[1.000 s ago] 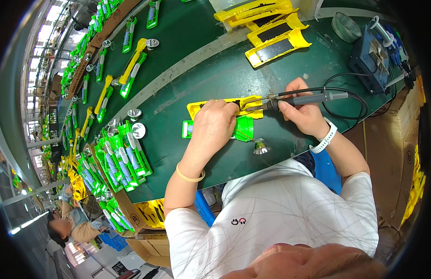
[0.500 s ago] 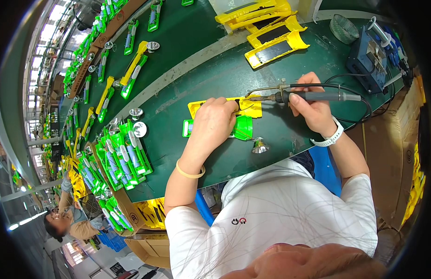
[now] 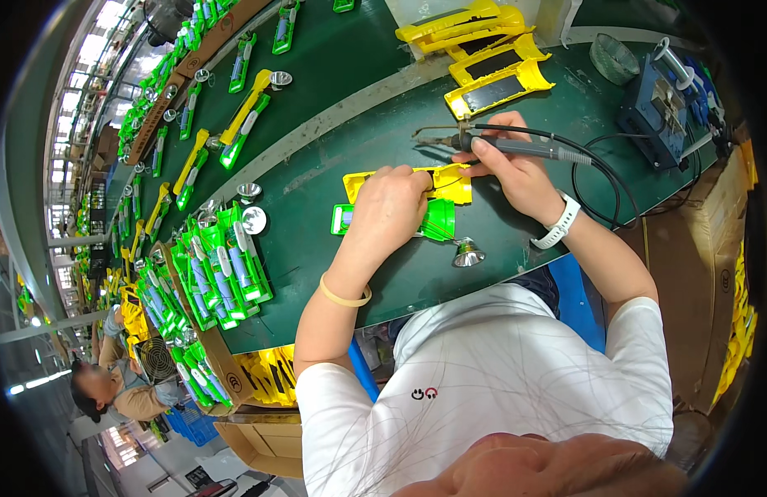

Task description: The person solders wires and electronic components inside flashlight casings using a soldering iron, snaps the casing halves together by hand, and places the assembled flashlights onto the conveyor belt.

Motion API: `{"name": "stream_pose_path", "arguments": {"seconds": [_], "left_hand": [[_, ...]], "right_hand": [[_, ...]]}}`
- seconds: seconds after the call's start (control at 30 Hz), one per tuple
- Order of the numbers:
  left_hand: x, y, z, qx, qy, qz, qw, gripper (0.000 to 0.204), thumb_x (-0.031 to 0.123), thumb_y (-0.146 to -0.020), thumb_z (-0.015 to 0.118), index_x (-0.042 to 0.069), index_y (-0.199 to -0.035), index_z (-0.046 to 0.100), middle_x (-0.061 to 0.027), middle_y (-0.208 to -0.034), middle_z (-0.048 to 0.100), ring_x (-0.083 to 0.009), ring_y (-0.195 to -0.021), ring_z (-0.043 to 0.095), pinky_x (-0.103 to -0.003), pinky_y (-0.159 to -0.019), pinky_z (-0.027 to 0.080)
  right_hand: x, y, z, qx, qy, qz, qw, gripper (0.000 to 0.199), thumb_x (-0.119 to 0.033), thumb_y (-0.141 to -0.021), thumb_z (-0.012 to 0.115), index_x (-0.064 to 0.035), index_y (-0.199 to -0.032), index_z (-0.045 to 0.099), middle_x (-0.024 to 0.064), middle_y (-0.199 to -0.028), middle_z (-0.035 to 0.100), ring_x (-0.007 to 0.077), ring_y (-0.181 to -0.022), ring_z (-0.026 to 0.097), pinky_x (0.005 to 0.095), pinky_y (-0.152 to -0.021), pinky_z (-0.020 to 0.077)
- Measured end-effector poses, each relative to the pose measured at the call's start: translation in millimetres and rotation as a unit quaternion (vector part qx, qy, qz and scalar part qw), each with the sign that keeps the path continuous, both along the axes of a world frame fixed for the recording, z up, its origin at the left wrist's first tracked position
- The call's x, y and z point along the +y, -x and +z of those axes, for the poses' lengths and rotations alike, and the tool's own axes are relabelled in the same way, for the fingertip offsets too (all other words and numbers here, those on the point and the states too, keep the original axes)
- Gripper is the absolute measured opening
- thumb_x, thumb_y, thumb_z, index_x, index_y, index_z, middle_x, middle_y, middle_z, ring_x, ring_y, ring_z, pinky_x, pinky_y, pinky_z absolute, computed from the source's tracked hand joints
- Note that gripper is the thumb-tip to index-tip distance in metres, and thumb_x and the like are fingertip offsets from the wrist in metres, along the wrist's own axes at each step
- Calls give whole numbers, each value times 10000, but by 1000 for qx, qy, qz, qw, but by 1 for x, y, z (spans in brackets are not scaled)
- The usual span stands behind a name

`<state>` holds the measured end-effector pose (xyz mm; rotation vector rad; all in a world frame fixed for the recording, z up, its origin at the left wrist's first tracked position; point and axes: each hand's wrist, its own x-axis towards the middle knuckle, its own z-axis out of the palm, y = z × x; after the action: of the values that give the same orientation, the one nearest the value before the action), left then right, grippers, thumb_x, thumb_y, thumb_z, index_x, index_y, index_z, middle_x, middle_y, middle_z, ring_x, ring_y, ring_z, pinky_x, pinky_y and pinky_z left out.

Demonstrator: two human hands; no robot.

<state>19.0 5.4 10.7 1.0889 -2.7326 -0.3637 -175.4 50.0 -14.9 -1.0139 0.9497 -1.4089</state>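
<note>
My right hand (image 3: 516, 174) grips a soldering iron (image 3: 524, 149) with a thin metal feed tube along its top. The iron's tip is raised over the bench, beyond the far edge of a yellow plastic shell (image 3: 458, 189). Some of this hand's fingers come close to the shell's right end; whether they touch a wire there I cannot tell. My left hand (image 3: 390, 207) is closed over the shell's middle, its fingertips at a dark part inside. Just nearer lies a green shell (image 3: 439, 220) with wires leading to a shiny reflector cup (image 3: 468, 253). My left hand hides part of both shells.
Yellow shells with dark panels (image 3: 495, 89) lie at the back. Back right stand a blue soldering unit (image 3: 652, 112) with a solder spool and a round dish (image 3: 613, 58). Green lamp assemblies (image 3: 222, 269) crowd the left. A co-worker (image 3: 122, 385) sits far left.
The soldering iron's tip has lifted off the yellow shell and moved up and left. My right hand has shifted left with it, while my left hand stays on the shell.
</note>
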Motion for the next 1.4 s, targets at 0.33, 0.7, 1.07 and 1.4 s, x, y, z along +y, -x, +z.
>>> {"name": "stream_pose_path", "arguments": {"seconds": [0.33, 0.7, 1.07, 1.4], "left_hand": [[24, 0, 10, 58, -27, -23, 998, 122, 78, -697, 642, 46, -814, 635, -105, -780, 600, -271, -772, 562, -358, -695, 461], [39, -35, 18, 573, -534, 183, 594, 185, -49, -796, 595, -13, -969, 539, -132, -932, 614, -158, -751, 623, -239, -615, 522], [-24, -62, -1, 140, -3, -13, 990, 82, 21, -703, 639, 43, -781, 633, -70, -733, 570, -239, -731, 536, -322, -644, 447], [-30, -71, -2, 128, -132, -20, 983, 128, -16, -693, 611, 23, -815, 603, -96, -920, 438, -203, -777, 515, -292, -696, 460]], "right_hand": [[32, 2, -5, -39, -21, -24, 999, 238, -90, -907, 476, -50, -1065, 303, 83, -964, 412, 243, -908, 618, 319, -720, 556], [34, 2, -9, 10, 26, -88, 996, 236, -105, -884, 531, -77, -1040, 356, 48, -865, 488, 140, -725, 587, 204, -552, 438], [28, -40, 6, 6, -15, -54, 998, 247, -37, -836, 582, -43, -938, 357, 34, -775, 461, 73, -584, 508, 200, -505, 424], [25, -45, -14, 167, -5, -32, 985, 236, -28, -836, 560, -51, -936, 348, 31, -793, 491, 76, -618, 533, 203, -539, 439]]}}
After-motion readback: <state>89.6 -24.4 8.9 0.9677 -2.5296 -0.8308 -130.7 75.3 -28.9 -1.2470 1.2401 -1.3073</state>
